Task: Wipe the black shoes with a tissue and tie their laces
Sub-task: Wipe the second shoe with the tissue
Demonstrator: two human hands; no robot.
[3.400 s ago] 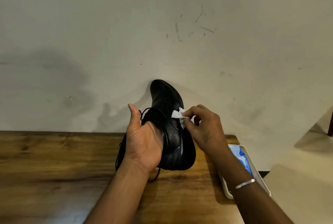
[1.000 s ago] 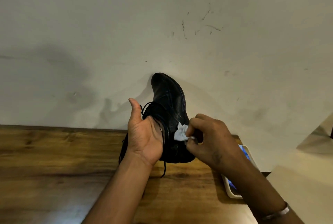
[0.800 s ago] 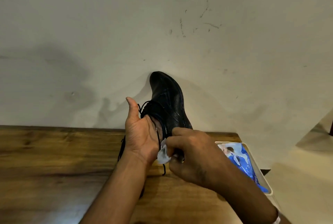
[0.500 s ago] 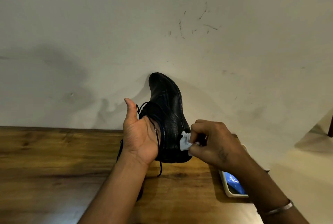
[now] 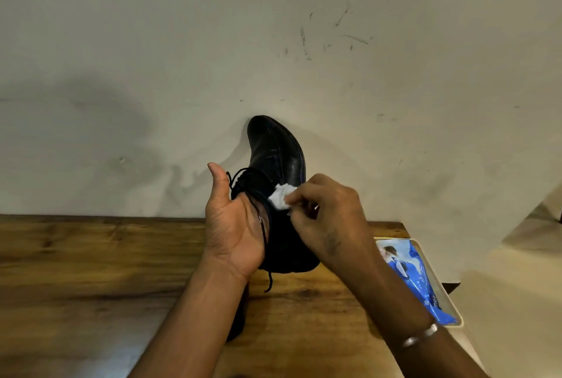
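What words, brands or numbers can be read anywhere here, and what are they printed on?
"me": a fragment of white lettering on the blue packet in the white tray; the rest is too blurred to read.
Black shoe and tissue: no lettering shows.

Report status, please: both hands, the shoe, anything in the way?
Left hand holds shoe, toe pointing away. Right hand pinches tissue against shoe, near laces. Laces loose, one end hanging. Nothing blocks.
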